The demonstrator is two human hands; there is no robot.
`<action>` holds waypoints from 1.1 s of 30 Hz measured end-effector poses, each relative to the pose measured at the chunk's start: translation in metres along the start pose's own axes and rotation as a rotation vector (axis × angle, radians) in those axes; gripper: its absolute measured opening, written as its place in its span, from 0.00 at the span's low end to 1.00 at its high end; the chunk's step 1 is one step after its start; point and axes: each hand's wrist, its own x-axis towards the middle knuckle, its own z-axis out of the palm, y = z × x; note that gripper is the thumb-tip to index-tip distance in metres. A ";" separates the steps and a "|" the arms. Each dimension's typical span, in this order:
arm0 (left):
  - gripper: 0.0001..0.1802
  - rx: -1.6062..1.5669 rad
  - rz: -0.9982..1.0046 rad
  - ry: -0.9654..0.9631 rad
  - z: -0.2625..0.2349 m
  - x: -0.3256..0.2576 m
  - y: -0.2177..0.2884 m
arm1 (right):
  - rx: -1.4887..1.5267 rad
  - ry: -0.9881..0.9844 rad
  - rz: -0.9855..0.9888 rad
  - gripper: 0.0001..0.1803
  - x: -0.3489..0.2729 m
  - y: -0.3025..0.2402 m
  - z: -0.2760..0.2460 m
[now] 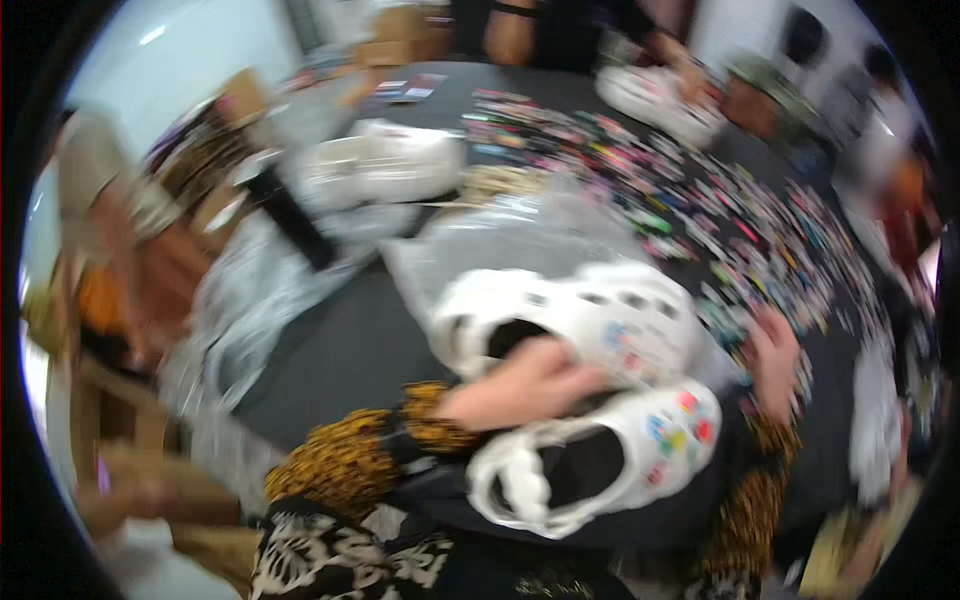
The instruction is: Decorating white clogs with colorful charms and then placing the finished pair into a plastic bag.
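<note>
At the centre of the frame the left hand (pixel 525 385) lies across the gap between two white clogs, its fingers curled onto the side of the upper clog (pixel 575 320), which lies on its side just right of centre with coloured charms on its toe. The lower clog (pixel 600 455) sits just below, touching the hand's underside, and bears bright round charms near its toe (the blur keeps their shapes from being told). The right hand (pixel 775 365) rests at centre right on the dark table (pixel 340 350), fingers spread over a scatter of small charms (pixel 730 215) that runs up to the upper right; whether it grips any I cannot tell. Clear plastic bags (pixel 520 235) lie just above the upper clog. Another white pair (pixel 385 165) stands at upper centre-left. Another person's hand (pixel 690 80) touches more white clogs (pixel 655 100) at the top.
</note>
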 end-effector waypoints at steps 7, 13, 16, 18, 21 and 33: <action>0.18 0.004 0.211 -0.018 0.012 0.007 -0.025 | -0.041 0.068 -0.045 0.12 0.022 0.044 -0.028; 0.18 0.083 0.173 -0.005 0.010 0.006 -0.018 | -0.046 0.062 -0.102 0.15 0.035 0.050 -0.027; 0.18 0.071 0.218 0.040 0.010 0.006 -0.020 | -0.035 0.007 -0.116 0.15 0.041 0.052 -0.023; 0.21 0.077 0.251 0.087 0.011 0.009 -0.019 | -0.106 0.053 -0.069 0.18 0.036 0.048 -0.016; 0.21 0.035 0.305 0.052 0.014 0.018 -0.032 | -0.159 0.068 -0.190 0.18 0.057 0.070 -0.064; 0.18 0.070 0.264 0.028 0.011 0.010 -0.021 | -0.877 0.105 -0.449 0.17 0.060 0.076 -0.072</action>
